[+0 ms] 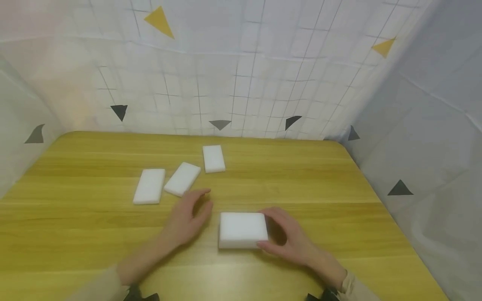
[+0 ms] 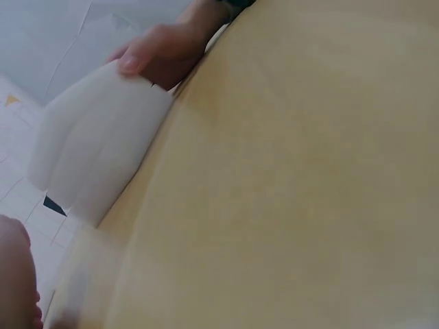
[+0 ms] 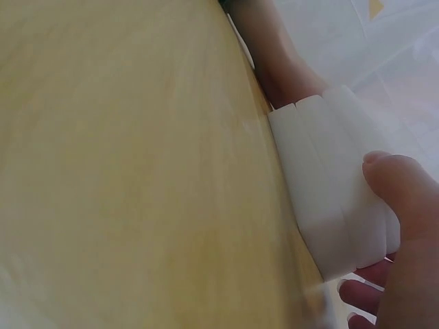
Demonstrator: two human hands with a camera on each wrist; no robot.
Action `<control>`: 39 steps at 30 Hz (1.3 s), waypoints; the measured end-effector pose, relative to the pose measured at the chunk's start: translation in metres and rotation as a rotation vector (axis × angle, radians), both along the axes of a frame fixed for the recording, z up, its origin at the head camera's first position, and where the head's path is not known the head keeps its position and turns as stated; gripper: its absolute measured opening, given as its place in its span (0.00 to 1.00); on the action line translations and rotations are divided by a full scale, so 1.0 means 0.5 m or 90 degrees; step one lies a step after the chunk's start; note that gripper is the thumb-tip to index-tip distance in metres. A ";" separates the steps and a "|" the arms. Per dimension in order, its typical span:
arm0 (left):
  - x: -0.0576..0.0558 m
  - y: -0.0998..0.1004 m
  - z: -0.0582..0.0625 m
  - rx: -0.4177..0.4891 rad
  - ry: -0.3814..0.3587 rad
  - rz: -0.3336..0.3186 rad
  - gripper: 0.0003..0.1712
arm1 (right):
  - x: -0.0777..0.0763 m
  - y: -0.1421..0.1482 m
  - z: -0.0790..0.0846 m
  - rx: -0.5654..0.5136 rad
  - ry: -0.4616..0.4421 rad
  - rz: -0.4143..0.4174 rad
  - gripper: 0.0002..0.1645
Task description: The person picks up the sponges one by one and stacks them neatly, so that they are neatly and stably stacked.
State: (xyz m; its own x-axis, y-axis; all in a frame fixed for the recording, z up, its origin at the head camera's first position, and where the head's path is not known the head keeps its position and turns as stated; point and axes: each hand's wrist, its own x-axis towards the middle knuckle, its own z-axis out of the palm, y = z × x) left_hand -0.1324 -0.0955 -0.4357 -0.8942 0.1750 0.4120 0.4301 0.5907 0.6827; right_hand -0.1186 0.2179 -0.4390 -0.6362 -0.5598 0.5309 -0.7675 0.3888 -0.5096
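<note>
A stack of white sponge blocks sits on the wooden table in front of me; its layers show from the side in the left wrist view, where the stack rests on the tabletop. My right hand grips the stack's right end, thumb at the near edge and a finger at the far edge. In the right wrist view the thumb presses against the upper layers. To the left of the stack, apart from it, my left hand is held with thumb and fingers spread in a loose curve, holding nothing.
Single white sponge blocks lie flat beyond my left hand: one at the left, a slanted one just past the fingers, and one farther back. White patterned cloth hangs behind the wooden table and along both sides.
</note>
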 end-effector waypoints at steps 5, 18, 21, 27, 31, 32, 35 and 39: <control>-0.042 0.009 -0.002 -0.037 0.016 0.030 0.25 | 0.001 0.001 -0.001 0.004 -0.006 -0.004 0.40; -0.111 0.026 -0.005 -0.091 0.013 0.080 0.30 | 0.004 0.000 0.004 0.011 -0.017 -0.008 0.40; -0.122 0.028 -0.004 -0.105 -0.001 0.083 0.31 | 0.003 0.001 0.003 0.010 -0.016 -0.006 0.40; -0.140 0.032 -0.005 -0.111 0.005 0.090 0.29 | 0.003 0.000 0.001 0.006 -0.008 -0.003 0.39; -0.145 0.033 -0.007 -0.110 0.010 0.087 0.26 | 0.003 0.000 0.001 0.005 -0.011 -0.003 0.39; -0.145 0.033 -0.007 -0.108 0.010 0.086 0.25 | 0.003 0.000 0.001 0.006 -0.012 -0.003 0.39; -0.145 0.033 -0.007 -0.104 0.003 0.084 0.25 | 0.004 0.001 0.001 0.009 -0.018 -0.006 0.39; -0.144 0.033 -0.007 -0.093 -0.013 0.086 0.26 | 0.005 0.001 0.001 0.017 -0.029 -0.011 0.39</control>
